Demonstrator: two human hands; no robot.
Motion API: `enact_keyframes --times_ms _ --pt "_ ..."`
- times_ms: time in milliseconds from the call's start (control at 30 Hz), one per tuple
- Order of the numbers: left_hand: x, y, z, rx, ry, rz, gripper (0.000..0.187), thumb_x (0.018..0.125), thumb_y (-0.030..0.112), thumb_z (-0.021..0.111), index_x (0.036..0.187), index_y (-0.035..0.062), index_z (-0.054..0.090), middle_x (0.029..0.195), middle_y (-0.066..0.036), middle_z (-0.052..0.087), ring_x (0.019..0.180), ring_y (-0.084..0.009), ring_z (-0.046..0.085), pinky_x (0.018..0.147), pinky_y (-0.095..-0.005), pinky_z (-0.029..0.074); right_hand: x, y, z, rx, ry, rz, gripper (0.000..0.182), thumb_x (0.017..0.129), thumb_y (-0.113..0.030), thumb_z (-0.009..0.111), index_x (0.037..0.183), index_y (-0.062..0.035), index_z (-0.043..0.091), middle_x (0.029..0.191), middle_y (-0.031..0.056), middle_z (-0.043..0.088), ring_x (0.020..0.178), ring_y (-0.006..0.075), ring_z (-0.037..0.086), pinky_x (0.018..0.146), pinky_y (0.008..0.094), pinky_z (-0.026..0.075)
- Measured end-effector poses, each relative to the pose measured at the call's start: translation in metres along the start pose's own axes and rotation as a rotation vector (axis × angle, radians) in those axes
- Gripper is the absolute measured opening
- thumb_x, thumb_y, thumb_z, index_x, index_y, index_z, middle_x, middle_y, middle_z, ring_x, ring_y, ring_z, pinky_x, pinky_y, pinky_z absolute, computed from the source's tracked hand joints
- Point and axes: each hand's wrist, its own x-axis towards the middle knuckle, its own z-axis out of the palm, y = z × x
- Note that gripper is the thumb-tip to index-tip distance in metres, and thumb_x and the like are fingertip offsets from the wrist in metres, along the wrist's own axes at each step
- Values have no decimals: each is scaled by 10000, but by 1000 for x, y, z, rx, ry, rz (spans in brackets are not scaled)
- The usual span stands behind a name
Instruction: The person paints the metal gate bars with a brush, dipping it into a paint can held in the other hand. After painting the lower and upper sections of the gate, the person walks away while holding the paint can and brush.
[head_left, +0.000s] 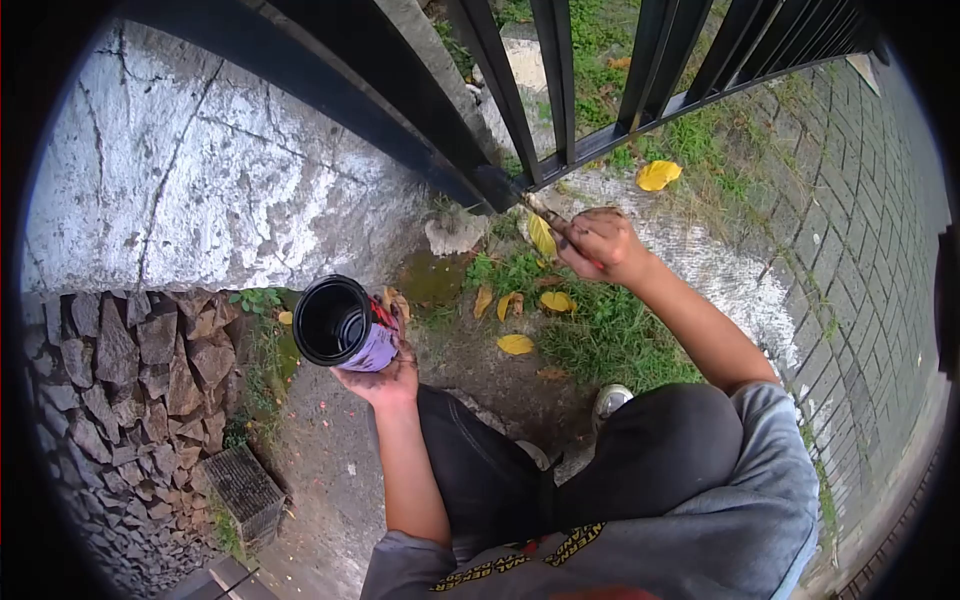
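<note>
The left hand (382, 378) is clamped around a paint can (343, 323), fingers wrapped under its purple body, holding it out below and to the left of the black metal gate (500, 120). The can lies tipped well off upright: its long axis runs from the palm up and to the left, and its open black mouth faces the white plastered wall (200, 180) and partly back toward the camera. The right hand (598, 245) is closed on a paintbrush (545, 215), whose long axis runs up and to the left from the fist, bristle end touching the bottom rail of the gate where 1 of the upright bars meets it.

The likeliest trouble, as I judge it, is the can. Tilted that far, any paint inside could run to the lip and spill onto the ground or the dark trousers (620, 450) below the gate. The grip is from underneath only, so a slick side could let it roll out of the palm. The brush is held near its end at full reach, so a wobble could smear paint off the rail onto the wall or the grass (600, 330) under the gate.
</note>
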Motion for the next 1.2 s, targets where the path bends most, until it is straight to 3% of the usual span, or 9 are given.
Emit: enact_keyframes --times_ms 167,200,333,500,733,833,1000,1100,1200 --pt "1 -3 8 -123 -97 -4 781 735 475 761 1403 165 501 1409 -115 515 1308 -382 469 775 -431 640 -15 17 14 -49 -234 67 125 792 -131 718 855 -46 651 690 85 652 589 293 651 527 400 547" --pt "2 -2 7 -112 -73 8 813 736 528 740 1415 161 485 1399 -110 525 1281 -393 493 758 -425 642 -12 10 13 -100 -355 118 141 803 -155 712 861 -42 653 690 88 645 606 287 660 539 395 553" --pt "8 -3 -1 -76 -56 11 872 742 622 703 1433 152 457 1375 -99 551 1224 -415 541 728 -410 645 -4 4 10 45 -37 -121 199 796 -142 727 948 -30 664 729 95 656 642 266 673 542 396 547" --pt "8 -5 4 -94 -57 10 843 750 598 710 1420 146 471 1357 -106 566 1212 -415 552 731 -405 646 -29 31 23 17 -167 129 224 797 -122 724 1002 -42 681 737 96 663 611 288 651 538 407 539" --pt "10 -3 -2 -129 -77 -93 778 713 445 776 1394 176 511 1403 -78 526 1354 -353 426 766 -433 628 -23 19 17 -21 -424 331 197 837 -162 697 1013 -73 690 783 101 679 642 323 657 562 421 543" --pt "8 -7 0 -126 -131 -96 762 729 445 755 1394 170 506 1406 -79 520 1365 -349 408 774 -435 626 -27 8 27 84 -40 50 176 841 -170 696 993 -83 685 789 92 681 643 320 658 549 423 540" --pt "3 -9 0 -108 -88 -64 884 700 477 789 1445 159 436 1448 -140 476 1320 -397 460 773 -402 639 -65 44 39 -23 -280 259 223 848 -184 685 1030 -58 660 758 106 668 606 307 647 523 444 517" --pt "-2 -6 0 -125 -82 -81 834 719 454 764 1436 160 454 1453 -136 468 1349 -377 427 790 -426 630 -82 60 39 -222 -748 472 208 860 -191 669 1022 -61 665 744 104 664 605 313 644 520 451 512" --pt "0 1 -5 -122 -107 -81 807 691 365 794 1410 157 492 1443 -110 484 1385 -344 390 805 -443 621 -85 45 13 -76 -492 362 178 874 -189 652 976 -44 666 730 111 656 620 317 647 537 438 519"
